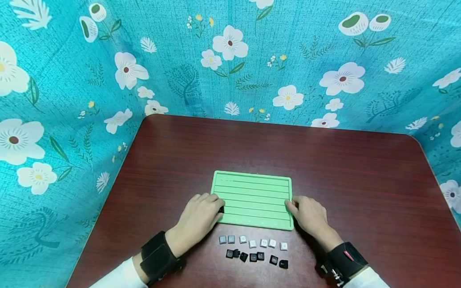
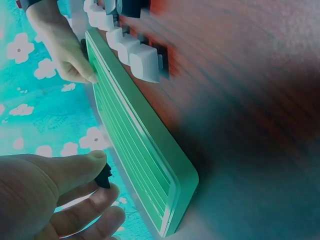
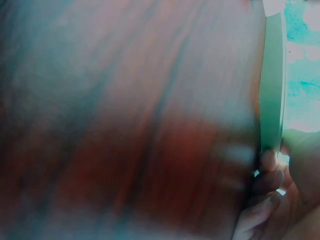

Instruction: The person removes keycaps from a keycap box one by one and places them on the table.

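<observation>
My left hand (image 1: 198, 215) is at the left side of a green ridged tray (image 1: 252, 200). In the left wrist view, its thumb and fingertip pinch a small black keycap (image 2: 103, 177) above the tray. My right hand (image 1: 311, 215) grips the tray's right edge, thumb over the rim and the other fingers along its outer side (image 3: 271, 90). In front of the tray lies an uneven row of white and grey keycaps (image 1: 252, 243). Several black keycaps (image 1: 253, 257) form a second row nearer to me.
The dark reddish-brown wooden table (image 1: 181, 158) carries all of this. A blue floral cloth (image 1: 227, 72) hangs behind the table and on both sides. Black bands (image 1: 158, 256) wrap both wrists.
</observation>
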The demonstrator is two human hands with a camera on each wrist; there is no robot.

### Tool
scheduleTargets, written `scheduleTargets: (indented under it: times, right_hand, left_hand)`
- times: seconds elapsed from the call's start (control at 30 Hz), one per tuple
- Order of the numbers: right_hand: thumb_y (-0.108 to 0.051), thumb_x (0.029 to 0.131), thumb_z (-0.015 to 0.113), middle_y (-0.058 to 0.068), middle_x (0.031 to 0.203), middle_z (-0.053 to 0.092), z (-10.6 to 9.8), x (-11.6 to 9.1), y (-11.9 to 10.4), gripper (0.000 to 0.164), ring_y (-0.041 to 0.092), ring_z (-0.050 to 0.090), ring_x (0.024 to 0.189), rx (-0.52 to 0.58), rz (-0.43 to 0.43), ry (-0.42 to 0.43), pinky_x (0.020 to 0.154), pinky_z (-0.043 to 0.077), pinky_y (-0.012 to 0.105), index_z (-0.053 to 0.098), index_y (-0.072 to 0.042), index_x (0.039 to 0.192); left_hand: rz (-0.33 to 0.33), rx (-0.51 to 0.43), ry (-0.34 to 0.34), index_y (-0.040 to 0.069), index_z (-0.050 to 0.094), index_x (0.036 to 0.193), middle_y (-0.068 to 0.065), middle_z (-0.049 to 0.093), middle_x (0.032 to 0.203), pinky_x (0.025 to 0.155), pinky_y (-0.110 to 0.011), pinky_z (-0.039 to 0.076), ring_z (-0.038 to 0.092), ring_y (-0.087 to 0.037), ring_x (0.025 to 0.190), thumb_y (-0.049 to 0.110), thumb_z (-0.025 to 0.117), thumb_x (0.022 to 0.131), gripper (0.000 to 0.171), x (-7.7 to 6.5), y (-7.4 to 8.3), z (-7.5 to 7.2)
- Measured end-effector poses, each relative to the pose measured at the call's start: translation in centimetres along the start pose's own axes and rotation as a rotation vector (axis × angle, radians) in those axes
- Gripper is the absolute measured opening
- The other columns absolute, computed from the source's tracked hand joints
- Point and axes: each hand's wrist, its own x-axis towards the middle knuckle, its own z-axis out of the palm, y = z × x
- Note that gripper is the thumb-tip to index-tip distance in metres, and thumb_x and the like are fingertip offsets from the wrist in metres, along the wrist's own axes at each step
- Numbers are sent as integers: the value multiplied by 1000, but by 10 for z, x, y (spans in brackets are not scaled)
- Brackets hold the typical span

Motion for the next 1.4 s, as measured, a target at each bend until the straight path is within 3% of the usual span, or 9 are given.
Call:
scheduleTargets:
  times: [0.93,1.4]
  right_hand:
    - [-40,91,53,-8,49,32,-2,-1,-2,43,13,33,44,7,-7,8,40,22,30,38,-19,56]
    - [-41,91,53,-7,50,33,0,0,0,43,13,34,45,1,-5,4,40,24,31,38,-20,56]
  left_hand:
    - [17,-12,-34,18,66,86,6,60,82,61,-27,38,54,-13,75,24,71,78,11,-14,14,-9]
    - [71,-40,6,18,64,84,6,61,82,60,-27,37,54,-12,74,25,72,76,14,-18,24,-12]
